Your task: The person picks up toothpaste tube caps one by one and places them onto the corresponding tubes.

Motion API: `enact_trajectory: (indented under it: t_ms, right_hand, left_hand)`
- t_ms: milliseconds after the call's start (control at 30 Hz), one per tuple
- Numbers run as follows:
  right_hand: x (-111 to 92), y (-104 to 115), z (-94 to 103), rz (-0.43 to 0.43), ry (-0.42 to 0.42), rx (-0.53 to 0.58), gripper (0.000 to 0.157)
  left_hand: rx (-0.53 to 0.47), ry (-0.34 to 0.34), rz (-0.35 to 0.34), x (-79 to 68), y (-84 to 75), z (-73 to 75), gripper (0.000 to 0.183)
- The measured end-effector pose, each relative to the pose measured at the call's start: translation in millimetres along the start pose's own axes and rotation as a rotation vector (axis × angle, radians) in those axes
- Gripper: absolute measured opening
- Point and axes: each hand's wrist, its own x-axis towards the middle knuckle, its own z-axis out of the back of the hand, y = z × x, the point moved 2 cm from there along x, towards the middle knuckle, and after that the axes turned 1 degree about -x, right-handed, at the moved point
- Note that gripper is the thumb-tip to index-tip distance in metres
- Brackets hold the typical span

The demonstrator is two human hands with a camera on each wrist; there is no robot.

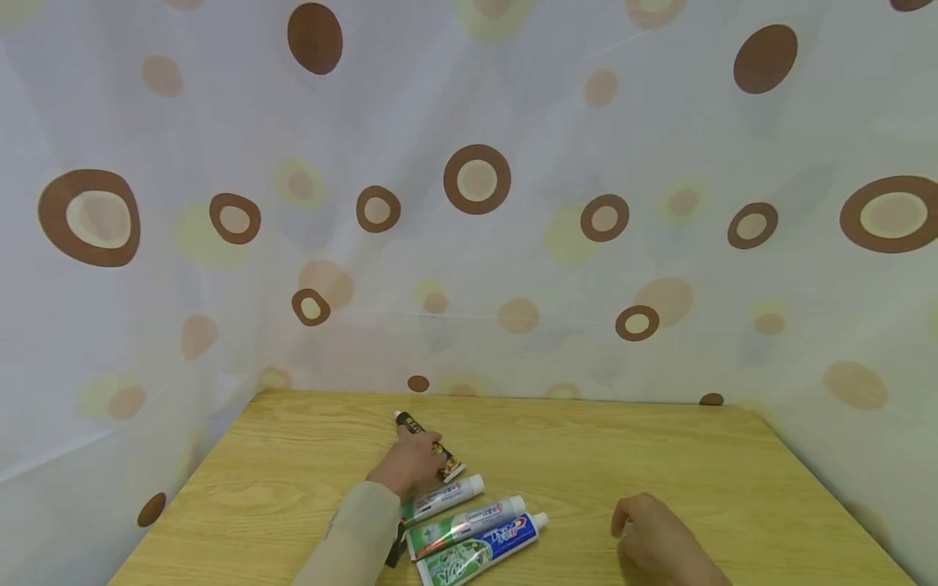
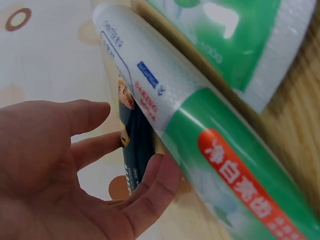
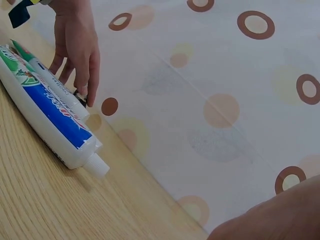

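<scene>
My left hand (image 1: pixel 410 462) reaches over a black toothpaste tube (image 1: pixel 412 422) on the table. Its thumb and fingers lie on either side of the tube, and fingertips meet the black tube (image 2: pixel 137 137) in the left wrist view. Close beside it, a green-and-silver toothpaste tube (image 2: pixel 165 90) crosses in front. A second green-and-silver tube (image 1: pixel 469 522) and a blue-and-green toothpaste tube (image 1: pixel 484 550) lie nearer me, roughly parallel, caps to the right. My right hand (image 1: pixel 652 533) is at the table's right front, fingers loosely curled and holding nothing.
The wooden table (image 1: pixel 586 448) meets a white curtain (image 1: pixel 528 244) with brown and yellow dots at its back and sides. A dark object (image 1: pixel 396 547) shows next to the left sleeve (image 1: pixel 359 529), its kind unclear.
</scene>
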Motion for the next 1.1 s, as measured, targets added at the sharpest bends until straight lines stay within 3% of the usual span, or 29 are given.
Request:
enact_trajectory:
  t_ms: [67, 100, 200, 333, 500, 667, 800, 1000, 1100]
  right_hand:
    - [0, 0, 0.3, -0.009, -0.001, -0.001, 0.025]
    - [0, 0, 0.4, -0.009, 0.000, -0.005, 0.025]
    - [0, -1, 0.7, -0.010, 0.003, -0.015, 0.027]
    - [1, -1, 1.7, -0.025, 0.008, -0.012, 0.028]
    - [1, 0, 3.0, -0.045, 0.013, 0.017, 0.027]
    - [0, 2, 3.9, -0.059, 0.004, 0.027, 0.027]
    - [1, 4, 4.3, -0.047, -0.014, 0.001, 0.025]
    - [2, 5, 3.7, -0.031, -0.034, 0.005, 0.025]
    - [3, 6, 3.6, -0.032, -0.039, 0.024, 0.025]
  left_hand:
    - [-0.016, -0.013, 0.018, 0.9, -0.8, 0.8, 0.037]
    - [-0.080, -0.033, 0.043, 1.4, -0.6, 1.3, 0.038]
    - [-0.046, -0.059, 0.049, 4.1, 0.2, 1.7, 0.025]
    - [0.026, -0.105, 0.049, 6.5, 2.1, 3.8, 0.018]
    - [0.158, -0.188, -0.012, 4.5, 3.5, 8.1, 0.019]
    - [0.238, -0.231, -0.029, 5.1, 9.0, 8.1, 0.005]
    - [0.254, -0.227, -0.021, 6.8, 14.6, 8.4, 0.021]
    - [0.159, -0.219, -0.029, 8.9, 29.5, 13.6, 0.055]
    - [0.120, -0.202, -0.011, 9.4, 37.4, 16.8, 0.056]
